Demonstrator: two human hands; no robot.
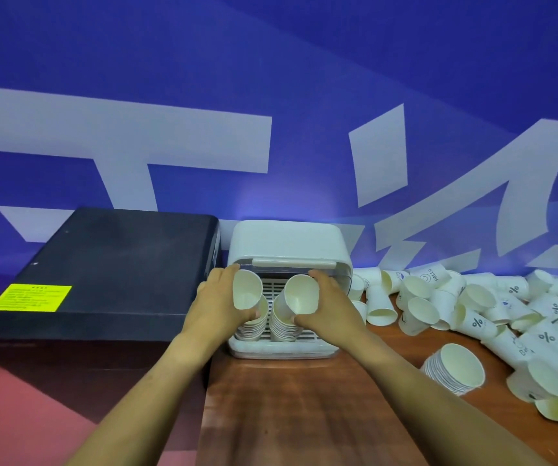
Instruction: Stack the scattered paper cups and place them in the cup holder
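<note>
White paper cups fill both hands: the left hand (pixel 218 306) curls round a cup (pixel 247 290) at the top of one nested stack (pixel 252 326), and the right hand (pixel 329 306) wraps its fingers and thumb round a cup (pixel 299 295) atop a second stack (pixel 282 326), both stacks standing side by side on the slatted tray of the white cup holder (pixel 287 242), which sits at about twelve o'clock from the person, its lid lifted over the opening. The step in hand looks like seating these two stacks in the holder; whether the held cups are already nested fully onto the stacks below I cannot tell. The next move likely calls for pressing each stack down straight so neither leans, then letting go and reaching toward three o'clock, where a short finished stack (pixel 454 368) lies on its side and a heap of loose cups (pixel 493 307) sprawls, many printed with a percent sign. All of this rests on a reddish wood-grain table (pixel 287 405). At ten o'clock, just beside the holder, lies a flat black case (pixel 102 270) bearing a yellow label (pixel 32 297). Behind everything rises a blue wall (pixel 270 62) painted with large pale shapes
</note>
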